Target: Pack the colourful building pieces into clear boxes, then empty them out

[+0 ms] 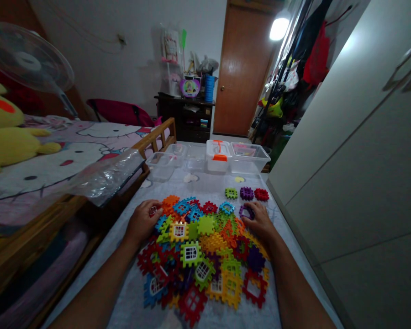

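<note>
A heap of plastic interlocking building blocks in several colours lies on the cloth between my hands. At the heap's left edge, my left hand has its fingers closed around a small red block, mostly covered by the fingers. Beside it lie orange blocks. My right hand pinches a purple open-centred block between thumb and fingers at the heap's far right. Just beyond that hand sit a green block, purple blocks and red blocks in a row.
Clear plastic bins and a white lidded box with orange clasps line the far end. A wooden bed rail runs along the left, with a bed behind it. On the right stands a pale cabinet.
</note>
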`<move>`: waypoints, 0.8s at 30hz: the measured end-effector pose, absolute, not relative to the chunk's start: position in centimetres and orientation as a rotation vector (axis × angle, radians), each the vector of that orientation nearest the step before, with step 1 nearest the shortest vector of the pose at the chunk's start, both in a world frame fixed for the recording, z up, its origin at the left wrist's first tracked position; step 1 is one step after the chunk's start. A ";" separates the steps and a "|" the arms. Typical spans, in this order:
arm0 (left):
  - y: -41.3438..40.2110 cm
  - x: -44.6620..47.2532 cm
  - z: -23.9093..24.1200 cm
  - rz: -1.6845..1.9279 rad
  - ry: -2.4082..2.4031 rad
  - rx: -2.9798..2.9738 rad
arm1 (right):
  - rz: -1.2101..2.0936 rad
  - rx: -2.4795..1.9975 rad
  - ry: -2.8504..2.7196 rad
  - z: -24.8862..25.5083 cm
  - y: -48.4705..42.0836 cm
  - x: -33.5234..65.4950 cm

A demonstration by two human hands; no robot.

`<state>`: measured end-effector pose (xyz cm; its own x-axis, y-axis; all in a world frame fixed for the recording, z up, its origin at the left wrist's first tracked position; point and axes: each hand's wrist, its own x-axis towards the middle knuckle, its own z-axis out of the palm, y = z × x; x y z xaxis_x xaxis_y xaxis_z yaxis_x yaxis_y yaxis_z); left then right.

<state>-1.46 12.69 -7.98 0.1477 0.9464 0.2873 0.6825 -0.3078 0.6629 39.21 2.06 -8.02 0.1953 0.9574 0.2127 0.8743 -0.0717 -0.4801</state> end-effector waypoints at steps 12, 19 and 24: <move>12.8 -1.6 -8.0 0.939 1.584 2.048 | 0.229 -2.004 -1.706 -7.8 2.1 39.1; 12.8 -1.7 -8.1 0.958 1.562 2.048 | 0.207 -1.998 -1.713 -7.8 2.0 39.0; 12.9 -1.8 -8.3 0.946 1.569 2.040 | 0.200 -1.999 -1.719 -7.9 2.0 39.1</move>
<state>-1.77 12.92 -8.29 0.1427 0.9521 0.2704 0.6837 -0.2924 0.6687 39.10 2.04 -7.94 0.1949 0.9596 0.2031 0.8874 -0.0843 -0.4533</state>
